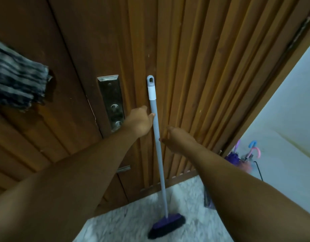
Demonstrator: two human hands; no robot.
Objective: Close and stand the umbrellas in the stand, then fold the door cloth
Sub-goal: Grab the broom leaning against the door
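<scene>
The broom (pixel 165 224) stands on the marble floor (pixel 126 222), its grey pole leaning on the wooden door (pixel 194 67). The left hand (pixel 139 122) grips the pole; the right hand (pixel 176 139) pinches it lower down. The umbrellas (pixel 238 154) stand in the stand by the wall. The striped cloth (pixel 16 81) hangs far left. No writing is legible.

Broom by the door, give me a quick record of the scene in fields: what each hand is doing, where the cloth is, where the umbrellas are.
broom: upright, head on the floor, handle against the wooden door
left hand: touching the handle
right hand: beside the handle, grip unclear
door cloth: striped, hanging at the left, unfolded
umbrellas: closed, in the stand right of the door
</scene>
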